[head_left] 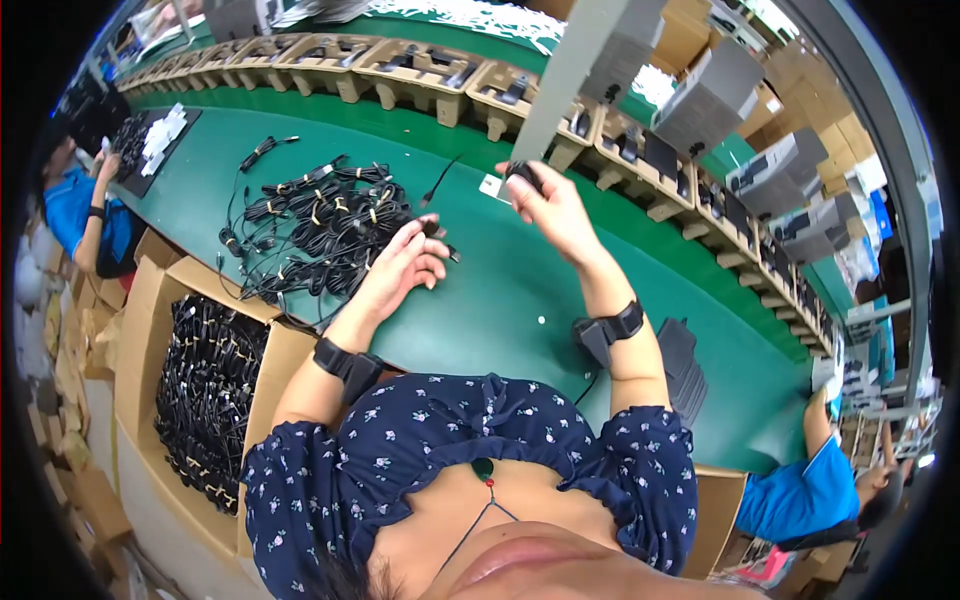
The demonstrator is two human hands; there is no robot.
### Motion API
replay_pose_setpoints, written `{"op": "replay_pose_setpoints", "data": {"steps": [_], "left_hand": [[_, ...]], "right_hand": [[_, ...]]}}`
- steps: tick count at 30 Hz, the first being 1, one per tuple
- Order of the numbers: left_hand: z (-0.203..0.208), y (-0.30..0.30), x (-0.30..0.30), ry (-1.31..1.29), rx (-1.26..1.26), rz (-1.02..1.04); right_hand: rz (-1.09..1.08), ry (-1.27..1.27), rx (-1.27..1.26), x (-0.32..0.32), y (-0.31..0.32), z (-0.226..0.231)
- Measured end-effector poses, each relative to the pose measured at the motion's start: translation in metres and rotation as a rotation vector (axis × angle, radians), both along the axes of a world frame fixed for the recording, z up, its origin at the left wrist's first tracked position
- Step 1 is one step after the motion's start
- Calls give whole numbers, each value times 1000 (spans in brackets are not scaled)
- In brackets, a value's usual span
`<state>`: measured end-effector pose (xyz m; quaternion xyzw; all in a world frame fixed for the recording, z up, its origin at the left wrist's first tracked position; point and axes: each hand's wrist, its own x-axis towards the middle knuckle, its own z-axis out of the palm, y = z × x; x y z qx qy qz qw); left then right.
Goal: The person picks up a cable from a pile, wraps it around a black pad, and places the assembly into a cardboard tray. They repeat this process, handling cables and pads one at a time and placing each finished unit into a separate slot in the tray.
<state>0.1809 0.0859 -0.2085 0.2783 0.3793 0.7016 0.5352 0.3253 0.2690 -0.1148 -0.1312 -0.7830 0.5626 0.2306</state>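
While the right hand (pixel 550 207) pinches a black item (pixel 527 173) between thumb and fingers, the left hand (pixel 400 262) sits beside the cables (pixel 325 220) — its fingers bent, slightly spread, their hold impossible to tell. From the left hand, the item lies at two o'clock, the cables at ten, the box (pixel 140 365) at eight.

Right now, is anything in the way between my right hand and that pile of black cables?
Only a little: a thin cable end shows between your right hand and the pile of black cables. Your left hand, at the pile's right edge, also partly crowds that side.
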Motion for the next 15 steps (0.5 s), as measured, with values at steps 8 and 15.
{"op": "replay_pose_setpoints", "data": {"steps": [8,15], "left_hand": [[23,27,32,527,-148,-397],[75,76,42,1473,393,617]], "right_hand": [[-165,373,-286,1,6,-6],[-291,-101,615,41,10,-11]]}}
